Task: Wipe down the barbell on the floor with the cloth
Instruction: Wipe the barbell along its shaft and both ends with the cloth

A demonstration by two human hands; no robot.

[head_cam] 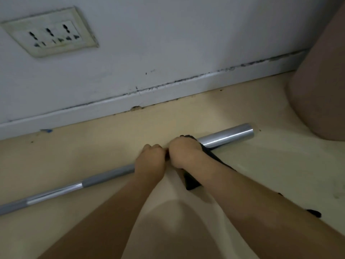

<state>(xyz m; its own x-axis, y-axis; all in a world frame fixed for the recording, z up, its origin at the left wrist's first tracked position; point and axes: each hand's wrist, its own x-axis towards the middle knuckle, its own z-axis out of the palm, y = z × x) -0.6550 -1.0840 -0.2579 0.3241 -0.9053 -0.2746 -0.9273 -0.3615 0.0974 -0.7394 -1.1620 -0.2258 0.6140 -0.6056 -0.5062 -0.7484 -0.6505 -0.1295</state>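
chrome barbell (229,136) lies flat on the pale yellow floor (93,146), running diagonally from the lower left edge of the view up to its free right end, roughly parallel to the wall (168,43) & near the white skirting board (168,96). dull grey grip sections alternate w/ shiny ones along the left stretch; the right end is a thicker bright sleeve. left hand (150,158) sits over the bar approx mid-view, knuckles up, fingers curled down over the far side & clamped on the shaft. right hand (183,152) is just beside it, the two touching or nearly so, can't tell which. right fingers are closed together round a dark cloth (191,181) bunched on the bar where the sleeve starts; fingertips hidden behind the hand. cloth peeks out past the knuckles on the far side, and the rest trails back toward the person under the right forearm, lying on the floor. another dark scrap shows by that forearm lower right, prob the same cloth but can't confirm. both forearms bare. triple wall socket (50,31) w/ a grimy plate, upper left. small blue fleck (46,130) at the foot of the skirting, left side. bare leg (321,90) at the right edge, near the bar's right end, not touching it.
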